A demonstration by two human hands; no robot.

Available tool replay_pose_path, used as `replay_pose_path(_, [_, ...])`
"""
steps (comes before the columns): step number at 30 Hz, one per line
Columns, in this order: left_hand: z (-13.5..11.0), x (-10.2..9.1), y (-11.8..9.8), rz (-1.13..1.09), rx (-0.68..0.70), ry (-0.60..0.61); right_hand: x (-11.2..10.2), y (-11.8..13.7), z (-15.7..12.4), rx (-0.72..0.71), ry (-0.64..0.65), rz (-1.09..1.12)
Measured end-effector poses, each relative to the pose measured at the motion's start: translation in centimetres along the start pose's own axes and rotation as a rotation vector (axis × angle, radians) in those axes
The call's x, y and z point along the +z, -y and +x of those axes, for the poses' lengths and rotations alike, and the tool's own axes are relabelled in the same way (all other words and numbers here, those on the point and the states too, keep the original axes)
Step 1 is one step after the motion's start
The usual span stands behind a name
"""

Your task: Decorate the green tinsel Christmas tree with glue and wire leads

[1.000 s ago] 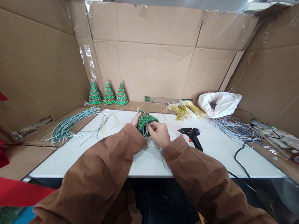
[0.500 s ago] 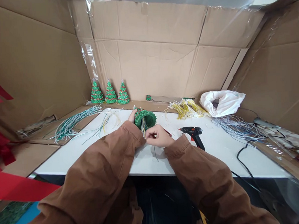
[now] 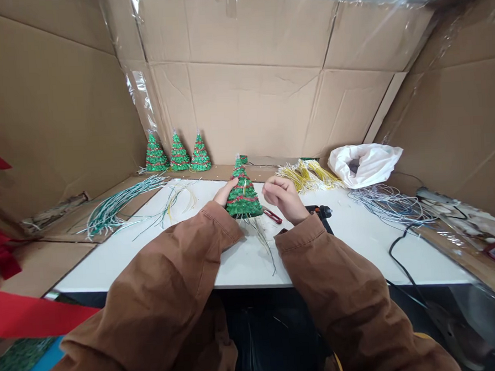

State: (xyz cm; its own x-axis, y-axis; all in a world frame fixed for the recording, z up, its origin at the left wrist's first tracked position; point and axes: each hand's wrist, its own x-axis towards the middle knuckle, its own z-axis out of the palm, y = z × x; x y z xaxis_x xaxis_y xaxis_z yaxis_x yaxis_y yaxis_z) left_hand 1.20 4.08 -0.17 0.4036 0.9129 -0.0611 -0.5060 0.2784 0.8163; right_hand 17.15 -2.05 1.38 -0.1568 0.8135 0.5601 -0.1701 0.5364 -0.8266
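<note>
A small green Christmas tree with red trim [image 3: 243, 192] stands upright on the white table [image 3: 243, 257], thin wires trailing from under its base toward me. My left hand [image 3: 225, 193] rests against the tree's left side, fingers on it. My right hand [image 3: 284, 197] hovers just to the right of the tree, fingers loosely curled and not touching it. A small red-handled tool [image 3: 272, 215] lies on the table beneath my right hand.
Three finished green trees [image 3: 178, 153] stand at the back left against the cardboard wall. Green-white wire bundles [image 3: 115, 203] lie left, yellow wires [image 3: 307, 177] and a white bag [image 3: 365, 165] back right, grey wires [image 3: 392, 205] right. A black glue gun [image 3: 321, 212] sits behind my right wrist.
The tree lay on its side with its hollow base toward me; now it stands upright. My right hand has left the wires at the base and lifted to the tree's right.
</note>
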Motion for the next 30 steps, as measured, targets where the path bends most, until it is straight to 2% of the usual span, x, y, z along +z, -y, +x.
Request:
replay_pose_path(2, [0.3,-0.2,0.4,0.096,0.001,0.033,0.1,-0.2,0.4,-0.078,-0.116,-0.091])
replay_pose_path(6, [0.8,-0.5,1.0,0.272,0.126,0.057,0.6,-0.6,0.6,-0.133,-0.097,-0.271])
replay_pose_path(10, [0.7,-0.5,1.0,0.412,0.221,0.024,0.7,-1.1,0.4,-0.156,-0.167,-0.369])
replay_pose_path(14, [0.7,-0.7,0.9,0.432,0.198,0.01,0.5,-1.3,0.4,-0.156,-0.157,-0.44])
replay_pose_path(18, [0.8,-0.8,0.8,0.466,0.23,-0.011,0.5,-1.4,0.5,-0.164,-0.122,-0.551])
replay_pose_path(22, [0.9,-0.8,0.7,0.483,0.238,-0.032,0.5,-1.5,0.4,-0.175,-0.144,-0.587])
replay_pose_path(25, [1.0,-0.8,0.8,0.465,0.199,-0.039,0.3,-1.5,0.4,-0.163,-0.118,-0.569])
replay_pose_path(30, [1.5,-1.1,0.9,0.295,0.089,-0.019,0.1,-1.6,0.6,-0.126,-0.04,-0.56])
